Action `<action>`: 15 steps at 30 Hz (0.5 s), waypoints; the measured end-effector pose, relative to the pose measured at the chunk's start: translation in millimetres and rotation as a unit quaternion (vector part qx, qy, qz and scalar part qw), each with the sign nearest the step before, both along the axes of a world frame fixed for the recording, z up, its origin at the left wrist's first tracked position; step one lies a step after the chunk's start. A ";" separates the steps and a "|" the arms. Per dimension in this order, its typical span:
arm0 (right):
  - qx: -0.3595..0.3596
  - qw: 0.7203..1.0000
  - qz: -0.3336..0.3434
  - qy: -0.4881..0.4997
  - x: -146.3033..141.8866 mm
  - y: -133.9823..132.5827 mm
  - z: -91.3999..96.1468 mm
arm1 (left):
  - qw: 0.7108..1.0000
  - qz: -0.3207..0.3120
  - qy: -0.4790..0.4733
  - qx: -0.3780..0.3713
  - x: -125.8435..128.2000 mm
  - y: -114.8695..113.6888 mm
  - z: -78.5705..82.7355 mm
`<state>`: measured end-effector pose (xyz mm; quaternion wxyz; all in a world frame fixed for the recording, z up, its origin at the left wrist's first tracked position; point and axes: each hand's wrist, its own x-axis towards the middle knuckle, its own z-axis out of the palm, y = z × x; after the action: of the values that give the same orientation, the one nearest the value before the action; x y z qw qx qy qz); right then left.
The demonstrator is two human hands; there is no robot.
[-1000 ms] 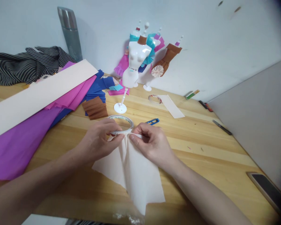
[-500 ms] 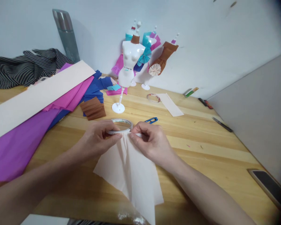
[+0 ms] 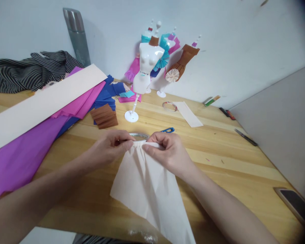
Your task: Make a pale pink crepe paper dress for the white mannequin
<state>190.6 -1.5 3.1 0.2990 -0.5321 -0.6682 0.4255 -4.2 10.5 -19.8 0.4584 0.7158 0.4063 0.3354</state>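
A cream sheet of crepe paper point(image 3: 152, 193) hangs from both hands, its top edge gathered into small pleats. My left hand point(image 3: 113, 148) pinches the left end of that gathered edge between thumb and fingers. On the other side, my right hand point(image 3: 169, 152) is closed on the same edge, a short pleated stretch showing between the thumbs. Just behind the pleats is a roll of tape point(image 3: 141, 135), tilted nearly edge-on. Fingers hide part of the roll, and whether its tape is stuck to the paper I cannot tell. Blue-handled snips point(image 3: 169, 129) lie behind my right hand.
A white mannequin point(image 3: 142, 83) stands ahead, with several dressed ones behind it. Colored crepe paper point(image 3: 40, 149) and a long cream strip point(image 3: 53, 91) lie at left, near a bottle point(image 3: 78, 44). At right are a cutter knife point(image 3: 246, 137) and a phone point(image 3: 293, 203).
The tape roll has tipped flatter. The crepe paper's lower end has swung right, and the pleated stretch between my thumbs shows wider. The whole view has shifted slightly.
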 end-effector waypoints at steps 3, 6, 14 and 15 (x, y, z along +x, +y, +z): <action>-0.010 1.000 0.009 0.014 -0.9 -0.5 0.9 | 0.998 -0.010 0.015 0.065 0.3 0.5 -4.4; 0.022 1.000 0.003 -0.009 -2.0 -1.3 -0.9 | 0.986 -0.002 0.044 0.158 0.0 -0.2 -7.4; 0.062 0.996 -0.025 -0.065 -3.3 -1.4 -8.3 | 0.936 0.037 0.091 0.337 1.8 -1.3 -13.4; 0.064 0.996 -0.024 -0.064 -4.2 -2.0 -8.2 | 0.931 0.039 0.097 0.349 2.1 -1.6 -14.5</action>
<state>186.4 -3.5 -5.1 0.2998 -0.5538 -0.6987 0.3394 -2.1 9.0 -34.4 0.1240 0.8432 0.3340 0.4025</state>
